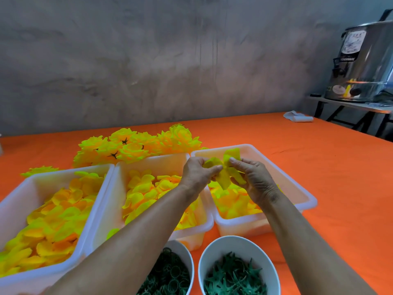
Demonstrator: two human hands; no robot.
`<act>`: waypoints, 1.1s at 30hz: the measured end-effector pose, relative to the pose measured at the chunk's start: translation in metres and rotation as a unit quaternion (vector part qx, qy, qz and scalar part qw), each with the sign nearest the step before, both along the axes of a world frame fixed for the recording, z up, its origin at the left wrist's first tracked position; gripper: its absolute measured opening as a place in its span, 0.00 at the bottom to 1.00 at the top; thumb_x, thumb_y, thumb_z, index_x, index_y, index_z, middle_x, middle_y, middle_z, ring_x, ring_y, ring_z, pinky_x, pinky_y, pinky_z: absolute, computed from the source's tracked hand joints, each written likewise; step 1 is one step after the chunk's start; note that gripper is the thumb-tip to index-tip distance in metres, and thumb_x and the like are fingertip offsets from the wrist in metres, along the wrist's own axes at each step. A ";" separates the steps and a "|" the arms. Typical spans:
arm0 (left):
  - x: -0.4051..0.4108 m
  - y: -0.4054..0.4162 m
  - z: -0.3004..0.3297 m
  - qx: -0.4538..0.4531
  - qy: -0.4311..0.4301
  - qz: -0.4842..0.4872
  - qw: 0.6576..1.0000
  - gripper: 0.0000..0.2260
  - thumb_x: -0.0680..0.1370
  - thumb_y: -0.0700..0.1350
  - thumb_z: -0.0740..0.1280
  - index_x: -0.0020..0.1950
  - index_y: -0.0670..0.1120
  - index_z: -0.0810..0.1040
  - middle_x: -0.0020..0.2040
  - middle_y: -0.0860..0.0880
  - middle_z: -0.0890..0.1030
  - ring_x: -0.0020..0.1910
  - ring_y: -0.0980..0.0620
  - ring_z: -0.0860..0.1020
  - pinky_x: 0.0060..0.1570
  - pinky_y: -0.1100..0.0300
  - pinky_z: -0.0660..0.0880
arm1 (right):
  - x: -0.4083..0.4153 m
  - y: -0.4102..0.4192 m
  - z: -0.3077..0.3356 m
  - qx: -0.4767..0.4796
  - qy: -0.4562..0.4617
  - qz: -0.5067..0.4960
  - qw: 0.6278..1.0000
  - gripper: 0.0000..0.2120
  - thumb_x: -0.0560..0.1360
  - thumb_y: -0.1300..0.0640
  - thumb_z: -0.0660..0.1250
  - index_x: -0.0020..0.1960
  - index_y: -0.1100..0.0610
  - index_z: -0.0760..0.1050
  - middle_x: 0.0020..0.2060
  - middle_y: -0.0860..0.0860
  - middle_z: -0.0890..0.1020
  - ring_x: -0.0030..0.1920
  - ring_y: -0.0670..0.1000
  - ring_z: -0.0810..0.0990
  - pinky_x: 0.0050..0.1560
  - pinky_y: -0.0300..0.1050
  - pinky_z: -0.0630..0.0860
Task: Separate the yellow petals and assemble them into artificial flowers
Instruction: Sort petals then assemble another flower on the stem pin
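Head view: both hands, left (196, 173) and right (253, 180), pinch stuck petals (225, 169) above right tray (297, 188). Risk: uneven pull tears petals or drops them outside tray.

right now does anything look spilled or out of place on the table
One yellow petal lies outside the trays, in the gap between the left tray and middle tray. Nothing else stands out.

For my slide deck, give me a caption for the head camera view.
Both hands pull yellow petals apart over the right tray, finished flowers behind.
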State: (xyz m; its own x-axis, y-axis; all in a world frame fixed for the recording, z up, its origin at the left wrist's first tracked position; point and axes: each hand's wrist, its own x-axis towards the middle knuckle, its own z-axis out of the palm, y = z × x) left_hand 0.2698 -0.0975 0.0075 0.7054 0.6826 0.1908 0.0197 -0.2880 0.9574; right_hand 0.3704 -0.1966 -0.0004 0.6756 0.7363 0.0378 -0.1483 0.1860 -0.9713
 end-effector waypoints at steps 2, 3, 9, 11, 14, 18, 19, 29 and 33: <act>-0.003 0.000 -0.002 -0.004 0.005 0.006 1.000 0.09 0.73 0.37 0.71 0.34 0.45 0.77 0.30 0.45 0.77 0.28 0.52 0.73 0.28 0.65 0.70 | -0.003 -0.005 0.007 -0.031 -0.023 -0.003 0.999 0.06 0.73 0.52 0.68 0.42 0.55 0.79 0.32 0.47 0.82 0.34 0.46 0.79 0.38 0.41 0.72; -0.005 -0.002 -0.001 -0.005 0.007 0.004 1.000 0.09 0.73 0.38 0.71 0.34 0.45 0.77 0.30 0.45 0.77 0.27 0.53 0.73 0.27 0.65 0.70 | -0.005 -0.009 0.010 -0.043 -0.041 0.006 0.998 0.07 0.71 0.51 0.69 0.41 0.54 0.80 0.34 0.47 0.82 0.35 0.46 0.79 0.37 0.40 0.72; -0.015 -0.005 0.002 -0.013 0.030 -0.010 0.999 0.08 0.74 0.39 0.71 0.36 0.47 0.77 0.28 0.48 0.77 0.25 0.57 0.75 0.28 0.65 0.70 | -0.016 -0.021 0.010 -0.080 -0.124 -0.004 0.989 0.04 0.72 0.63 0.71 0.41 0.55 0.78 0.36 0.50 0.80 0.38 0.47 0.78 0.39 0.43 0.74; -0.018 -0.004 0.003 -0.017 0.032 -0.011 0.999 0.07 0.74 0.39 0.72 0.36 0.47 0.77 0.28 0.49 0.78 0.24 0.58 0.74 0.28 0.65 0.70 | -0.019 -0.021 0.006 -0.081 -0.150 -0.005 0.985 0.03 0.72 0.64 0.70 0.42 0.57 0.79 0.37 0.52 0.80 0.38 0.49 0.78 0.40 0.44 0.74; -0.019 -0.003 0.001 -0.016 0.041 -0.019 0.999 0.06 0.72 0.40 0.73 0.37 0.47 0.78 0.29 0.48 0.78 0.25 0.56 0.74 0.29 0.63 0.70 | -0.021 -0.019 0.002 -0.084 -0.173 -0.033 0.981 0.09 0.75 0.64 0.66 0.37 0.57 0.78 0.31 0.52 0.79 0.33 0.47 0.79 0.34 0.39 0.74; -0.022 0.000 -0.002 -0.053 0.015 -0.016 0.998 0.05 0.72 0.40 0.73 0.39 0.47 0.79 0.30 0.51 0.79 0.24 0.60 0.76 0.27 0.67 0.71 | -0.022 -0.016 0.000 -0.077 -0.161 -0.047 0.983 0.11 0.76 0.62 0.64 0.36 0.57 0.77 0.29 0.51 0.80 0.28 0.45 0.80 0.28 0.36 0.74; -0.022 0.001 -0.003 -0.073 0.002 -0.014 0.997 0.04 0.73 0.40 0.72 0.40 0.46 0.79 0.31 0.50 0.80 0.25 0.60 0.76 0.29 0.67 0.72 | -0.021 -0.016 -0.001 -0.069 -0.151 -0.048 0.985 0.10 0.76 0.63 0.65 0.36 0.57 0.77 0.28 0.50 0.80 0.28 0.45 0.80 0.28 0.36 0.74; -0.028 0.007 -0.005 -0.130 -0.040 0.013 0.991 0.04 0.76 0.40 0.68 0.41 0.46 0.80 0.34 0.49 0.79 0.32 0.55 0.76 0.31 0.63 0.74 | -0.022 -0.017 -0.005 -0.026 -0.112 -0.025 0.993 0.06 0.74 0.66 0.68 0.39 0.58 0.79 0.28 0.49 0.81 0.29 0.43 0.80 0.31 0.34 0.76; -0.030 0.008 -0.005 -0.119 -0.030 0.022 0.992 0.04 0.73 0.38 0.71 0.43 0.39 0.78 0.33 0.46 0.76 0.29 0.55 0.73 0.28 0.66 0.73 | -0.024 -0.017 -0.009 -0.013 -0.086 -0.038 0.996 0.06 0.73 0.65 0.68 0.38 0.60 0.79 0.26 0.49 0.81 0.27 0.44 0.79 0.29 0.34 0.75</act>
